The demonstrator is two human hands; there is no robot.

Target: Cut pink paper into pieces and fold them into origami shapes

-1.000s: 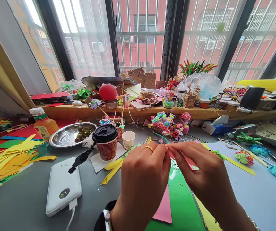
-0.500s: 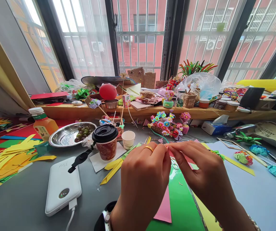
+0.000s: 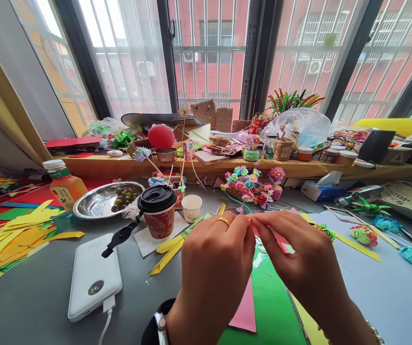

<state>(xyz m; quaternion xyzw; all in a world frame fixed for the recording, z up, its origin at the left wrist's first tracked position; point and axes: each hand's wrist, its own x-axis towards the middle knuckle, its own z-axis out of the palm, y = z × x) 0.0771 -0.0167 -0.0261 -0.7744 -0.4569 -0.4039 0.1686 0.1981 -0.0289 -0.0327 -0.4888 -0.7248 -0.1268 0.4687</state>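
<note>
Both hands meet over the table's middle, fingertips pinched together. My left hand (image 3: 216,254), with a gold ring, is closed, its back toward me. My right hand (image 3: 299,249) is closed as well, thumb against forefinger. A tiny reddish bit shows where the fingertips touch; the fingers hide the rest, so I cannot make out what it is. Under the hands lie a glossy green sheet (image 3: 268,292) and a pink paper piece (image 3: 245,311). Left of my left hand are folded yellow paper strips (image 3: 168,258). A red and green paper piece (image 3: 324,232) lies behind my right hand.
A black-lidded coffee cup (image 3: 159,218), white paper cup (image 3: 191,209), metal plate of grapes (image 3: 87,203), juice bottle (image 3: 64,184) and white power bank (image 3: 94,278) stand left. Cut paper strips (image 3: 8,239) lie far left. Small craft flowers (image 3: 244,182) are behind; folded paper flowers (image 3: 363,235) lie right.
Both hands stay almost in place, fingertips still together. The right hand and wrist have shifted very slightly; the other things have not moved.
</note>
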